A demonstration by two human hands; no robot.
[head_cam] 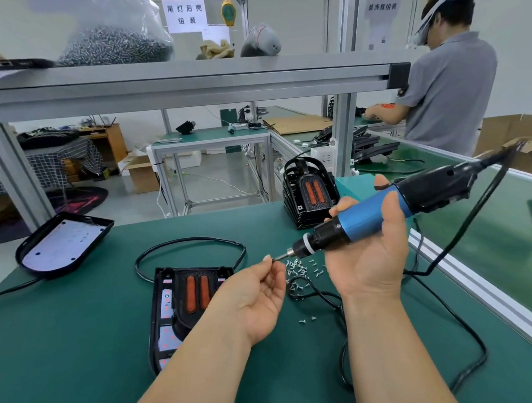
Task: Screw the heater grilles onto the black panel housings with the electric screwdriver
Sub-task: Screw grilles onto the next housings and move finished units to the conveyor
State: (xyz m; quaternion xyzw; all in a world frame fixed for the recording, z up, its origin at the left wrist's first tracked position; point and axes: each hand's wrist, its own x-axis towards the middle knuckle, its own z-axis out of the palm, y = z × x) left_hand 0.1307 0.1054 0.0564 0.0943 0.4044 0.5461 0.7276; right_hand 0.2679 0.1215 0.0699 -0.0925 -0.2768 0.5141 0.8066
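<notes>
My right hand [369,250] grips the blue-and-black electric screwdriver [372,214], held level above the green table with its bit pointing left. My left hand [258,293], palm up, pinches at the bit's tip [278,257], apparently with a small screw. A black panel housing [166,318] lies flat below my left forearm, with a black grille showing two orange bars [197,292] seated in it. Loose screws [301,269] lie scattered beside it.
A stack of assembled housings [310,195] stands at the table's far edge. Another housing [63,243] lies face down at the far left. The screwdriver's black cable [449,314] loops over the table's right side. A person [444,75] works at the bench behind.
</notes>
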